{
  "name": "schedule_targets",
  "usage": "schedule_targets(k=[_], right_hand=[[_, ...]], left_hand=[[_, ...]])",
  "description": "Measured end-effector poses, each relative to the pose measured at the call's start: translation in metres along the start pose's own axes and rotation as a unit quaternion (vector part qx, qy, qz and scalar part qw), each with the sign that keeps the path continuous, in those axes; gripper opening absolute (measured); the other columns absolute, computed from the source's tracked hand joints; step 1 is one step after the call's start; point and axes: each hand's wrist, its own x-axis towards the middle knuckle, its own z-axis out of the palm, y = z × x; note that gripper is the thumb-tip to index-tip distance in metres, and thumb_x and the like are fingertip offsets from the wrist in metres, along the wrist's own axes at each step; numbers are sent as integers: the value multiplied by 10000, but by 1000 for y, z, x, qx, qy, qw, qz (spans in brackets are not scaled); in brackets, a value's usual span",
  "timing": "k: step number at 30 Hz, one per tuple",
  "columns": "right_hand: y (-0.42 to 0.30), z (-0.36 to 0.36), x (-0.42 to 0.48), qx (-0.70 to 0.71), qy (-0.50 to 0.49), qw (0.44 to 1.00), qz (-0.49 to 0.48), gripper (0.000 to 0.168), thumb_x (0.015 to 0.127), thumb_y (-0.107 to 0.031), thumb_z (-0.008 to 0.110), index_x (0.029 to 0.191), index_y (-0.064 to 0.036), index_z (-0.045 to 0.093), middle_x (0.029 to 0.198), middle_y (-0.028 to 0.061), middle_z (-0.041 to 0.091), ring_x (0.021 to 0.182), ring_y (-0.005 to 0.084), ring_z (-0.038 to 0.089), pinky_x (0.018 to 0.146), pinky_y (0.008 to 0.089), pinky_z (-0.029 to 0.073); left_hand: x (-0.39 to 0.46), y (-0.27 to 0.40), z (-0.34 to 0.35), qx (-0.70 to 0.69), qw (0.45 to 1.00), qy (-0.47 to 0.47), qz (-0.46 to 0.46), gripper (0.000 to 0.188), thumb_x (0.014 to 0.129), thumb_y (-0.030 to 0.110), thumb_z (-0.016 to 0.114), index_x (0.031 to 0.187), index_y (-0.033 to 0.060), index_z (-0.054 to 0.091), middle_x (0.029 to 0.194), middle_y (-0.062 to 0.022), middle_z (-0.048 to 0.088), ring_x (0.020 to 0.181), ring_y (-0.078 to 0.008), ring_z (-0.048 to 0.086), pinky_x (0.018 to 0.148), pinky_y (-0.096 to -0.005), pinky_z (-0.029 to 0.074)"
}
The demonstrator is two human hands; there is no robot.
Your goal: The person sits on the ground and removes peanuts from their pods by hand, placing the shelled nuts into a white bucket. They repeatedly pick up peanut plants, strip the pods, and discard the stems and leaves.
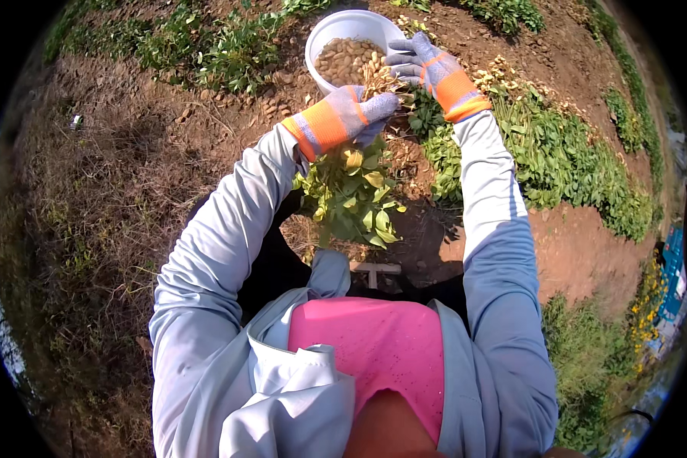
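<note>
My left hand (346,117), in a grey and orange knit glove, grips a bunch of peanut plants (358,197) by the stems. The leafy tops hang toward my lap, and the root end with pods (379,80) points over the near rim of a white plastic bucket (316,43). Unshelled peanuts (343,60) cover the bottom of that bucket. At the bucket's right side, my right hand (435,74), gloved alike, has its fingers spread beside the pods. Whether its fingertips touch a pod is hard to see.
A long row of pulled peanut plants (567,154) lies at the right, pods toward the far side. Leafy plants (235,51) stand on the soil at far left. Dry weeds (109,189) cover the left ground. A wooden piece (376,268) lies near my lap.
</note>
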Motion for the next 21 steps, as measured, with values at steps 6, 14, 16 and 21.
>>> schedule_targets(k=[6,14,16,21], right_hand=[[-44,42,-72,-319,-55,920,-222,281,865,-289,490,1007,-64,580,897,38,584,794,146,553,711,257,445],[-15,41,-72,-458,89,759,-454,281,861,-139,461,1116,-29,501,995,79,579,890,165,557,798,271,424],[-21,44,-74,-472,75,790,-385,325,873,-189,464,1161,-38,467,1028,74,569,881,161,554,783,274,433],[-21,62,-93,-3,-82,995,57,559,820,-468,521,1208,-73,442,1021,55,574,744,142,552,641,304,452]], left_hand=[[1,-7,0,-102,993,-36,-54,515,877,514,366,650,66,482,512,23,380,425,-87,336,415,-233,286],[0,8,13,-124,992,20,-7,511,864,529,376,691,63,491,517,15,394,427,-89,352,415,-225,287],[3,10,13,-123,988,92,-6,506,861,531,384,700,63,490,521,14,389,433,-87,348,415,-223,283],[14,2,-6,-167,958,232,-22,495,854,535,404,723,64,485,530,13,376,448,-81,338,415,-218,271]])
